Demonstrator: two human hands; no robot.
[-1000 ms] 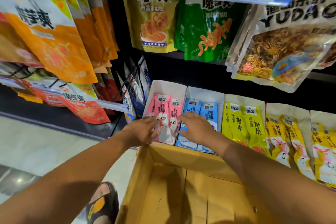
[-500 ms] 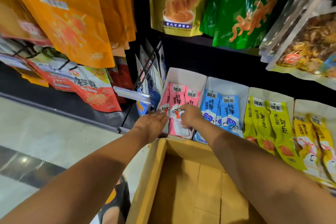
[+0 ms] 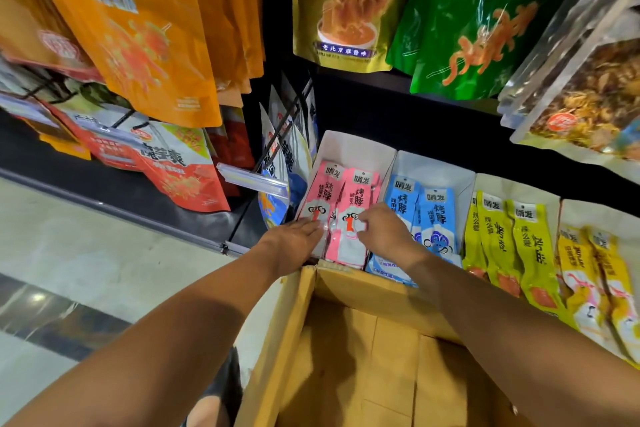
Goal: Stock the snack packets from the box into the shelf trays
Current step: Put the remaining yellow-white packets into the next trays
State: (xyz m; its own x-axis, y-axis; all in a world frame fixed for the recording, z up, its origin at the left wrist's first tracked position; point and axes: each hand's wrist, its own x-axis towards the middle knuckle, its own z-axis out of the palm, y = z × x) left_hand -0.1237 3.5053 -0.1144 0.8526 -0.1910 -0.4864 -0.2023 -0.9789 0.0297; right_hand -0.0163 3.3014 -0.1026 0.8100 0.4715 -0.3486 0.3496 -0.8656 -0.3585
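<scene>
Pink snack packets (image 3: pixel 349 198) stand in a white shelf tray (image 3: pixel 356 149). My left hand (image 3: pixel 294 243) lies flat with straight fingers against the lower left pink packets. My right hand (image 3: pixel 384 236) has curled fingers pinching the lower part of a pink packet. Just right of it, a second white tray (image 3: pixel 433 166) holds blue packets (image 3: pixel 438 215). Below my arms sits a brown cardboard box (image 3: pixel 367 357); its visible floor is bare, with no packets showing inside.
Yellow packets (image 3: pixel 519 239) fill further trays to the right. Large hanging bags hang above: orange (image 3: pixel 138 28), gold (image 3: pixel 349 0) and green (image 3: pixel 485 17). A clear price rail (image 3: pixel 252 180) juts out left of the pink tray. Tiled floor (image 3: pixel 86 253) lies at the left.
My right hand moved from the blue packets left onto the pink packets. My left hand stayed on the pink tray's left side. The camera moved closer and tilted down.
</scene>
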